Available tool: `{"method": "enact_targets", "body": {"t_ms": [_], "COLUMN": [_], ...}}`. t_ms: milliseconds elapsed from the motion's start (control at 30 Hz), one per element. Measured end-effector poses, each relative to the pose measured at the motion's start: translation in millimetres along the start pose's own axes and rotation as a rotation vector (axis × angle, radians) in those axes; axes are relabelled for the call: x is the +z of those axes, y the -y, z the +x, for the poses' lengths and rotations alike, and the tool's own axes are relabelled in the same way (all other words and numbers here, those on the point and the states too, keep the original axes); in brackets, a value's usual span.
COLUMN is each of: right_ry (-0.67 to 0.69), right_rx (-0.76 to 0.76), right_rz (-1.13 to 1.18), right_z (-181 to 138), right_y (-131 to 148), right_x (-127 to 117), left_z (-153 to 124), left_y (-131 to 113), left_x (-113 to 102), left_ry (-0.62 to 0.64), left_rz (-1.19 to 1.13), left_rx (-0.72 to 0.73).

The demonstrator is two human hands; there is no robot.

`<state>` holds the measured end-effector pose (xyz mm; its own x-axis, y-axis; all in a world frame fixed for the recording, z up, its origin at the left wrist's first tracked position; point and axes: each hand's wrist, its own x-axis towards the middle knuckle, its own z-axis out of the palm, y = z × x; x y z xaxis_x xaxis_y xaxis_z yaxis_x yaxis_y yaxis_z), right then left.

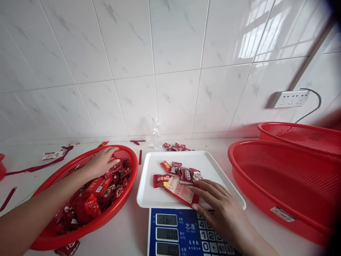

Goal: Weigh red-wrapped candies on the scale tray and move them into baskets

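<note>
My left hand (102, 163) reaches over the red plastic basket (133, 158), its fingers stretched out above the small red snack packets (99, 186) heaped inside. Its fingertips are near the far rim. My right hand (218, 199) rests at the near right side of the white scale tray (149, 199), fingers apart. The thumb and index finger touch the right end of a flat red and pink packet (179, 190). Around that packet lie several small red packets (176, 169) and an orange-red one (165, 165). Below the tray is the blue weighing scale (190, 227) with displays and keys.
More red baskets (266, 206) stand at the right. Behind the tray are a clear plastic bottle (156, 134) and a small pile of packets (177, 146). A power strip (290, 99) is on the tiled wall. Dark red strips (39, 167) lie at the left.
</note>
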<state>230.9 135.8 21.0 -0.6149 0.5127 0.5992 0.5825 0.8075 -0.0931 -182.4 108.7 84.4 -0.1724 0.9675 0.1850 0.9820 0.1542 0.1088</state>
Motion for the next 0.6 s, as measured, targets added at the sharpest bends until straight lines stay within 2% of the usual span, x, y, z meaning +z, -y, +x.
{"method": "enact_targets", "body": {"t_ms": [100,200,300,433,600], "right_ry": [0.068,0.103,0.086,0.029,0.004], "right_rx": [-0.047,-0.048,-0.016,0.020,0.062], "right_rz": [-0.052,-0.079,-0.084,-0.049,0.017], "right_z": [0.2,0.2,0.9,1.5,0.8], "right_y": [0.8,2.5,4.3,5.3,6.8], "right_x": [-2.1,-4.6,-5.4,-3.8,-3.9], "left_z": [-7.7,-14.5,-14.6,-7.1,-2.2], "left_y": [-48.3,-95.6,-132.1,-166.0,-195.0], "left_x": [-2.2,-0.4,7.0,22.1,39.3], "left_ry": [0.037,0.169,0.300,0.397,0.418], "left_rz": [-0.064,-0.142,-0.201,-0.257,-0.247], "left_rx": [0.140,0.319,0.436,0.513,0.652]}}
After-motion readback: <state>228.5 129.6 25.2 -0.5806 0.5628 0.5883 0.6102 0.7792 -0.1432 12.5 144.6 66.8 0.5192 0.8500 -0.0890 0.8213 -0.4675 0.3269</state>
